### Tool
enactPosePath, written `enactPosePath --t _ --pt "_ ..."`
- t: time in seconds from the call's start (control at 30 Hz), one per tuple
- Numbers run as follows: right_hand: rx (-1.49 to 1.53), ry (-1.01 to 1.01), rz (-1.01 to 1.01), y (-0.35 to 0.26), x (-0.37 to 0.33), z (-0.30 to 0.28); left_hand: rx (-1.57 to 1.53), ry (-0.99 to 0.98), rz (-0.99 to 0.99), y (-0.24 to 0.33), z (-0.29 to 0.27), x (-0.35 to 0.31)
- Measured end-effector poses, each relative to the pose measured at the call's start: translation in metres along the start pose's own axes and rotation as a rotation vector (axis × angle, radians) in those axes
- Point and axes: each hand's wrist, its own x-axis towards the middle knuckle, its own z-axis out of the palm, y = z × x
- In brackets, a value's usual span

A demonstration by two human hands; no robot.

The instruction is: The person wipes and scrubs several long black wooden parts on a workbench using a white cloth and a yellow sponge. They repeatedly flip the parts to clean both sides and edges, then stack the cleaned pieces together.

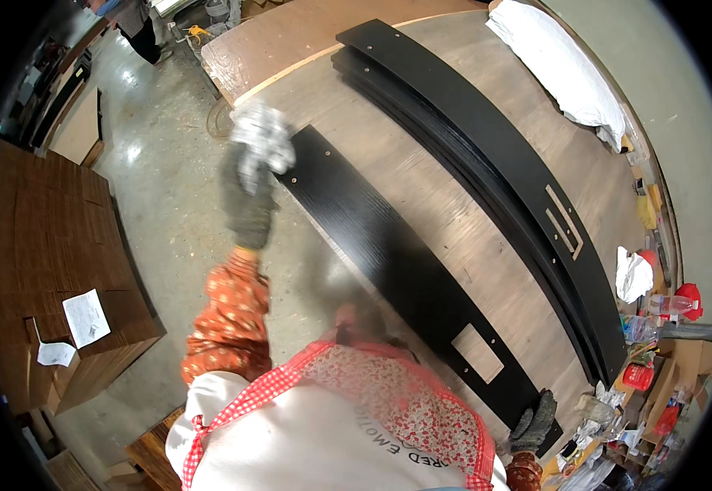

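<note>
A long black panel (388, 233) with small holes and a rectangular cutout lies along the near edge of the table. My left hand (247, 200), in a dark grey glove, is closed on a crumpled white rag (259, 135) at the panel's far left end. Both hand and rag are smeared by motion. At the panel's near right end, my right hand (533, 424), also in a grey glove, grips the edge with its fingers over the top face.
More black panels (487, 123) lie stacked farther back on the wood-toned table (307, 94). A white wrapped bundle (556, 65) rests at the back. Bottles, boxes and scraps crowd the right end, including a red tub (637, 376). Brown stacked boards (53, 245) stand at left; a person (135, 29) is far off.
</note>
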Motion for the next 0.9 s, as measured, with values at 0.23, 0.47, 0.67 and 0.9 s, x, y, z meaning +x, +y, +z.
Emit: enactPosePath --t 0.23,0.47,0.67,0.9 --pt "0.015 0.012 0.010 0.005 -0.003 0.004 0.070 0.072 0.133 -0.036 0.027 -0.022" --pt "0.031 0.044 0.048 0.002 -0.003 0.005 -0.207 0.157 -0.320 -0.036 0.001 0.062" --pt "0.075 0.040 0.073 -0.006 0.006 -0.005 0.230 -0.386 0.427 0.022 0.054 0.080" --pt "0.091 0.145 0.091 -0.015 0.011 -0.024 0.362 -1.210 1.087 0.173 0.106 -0.067"
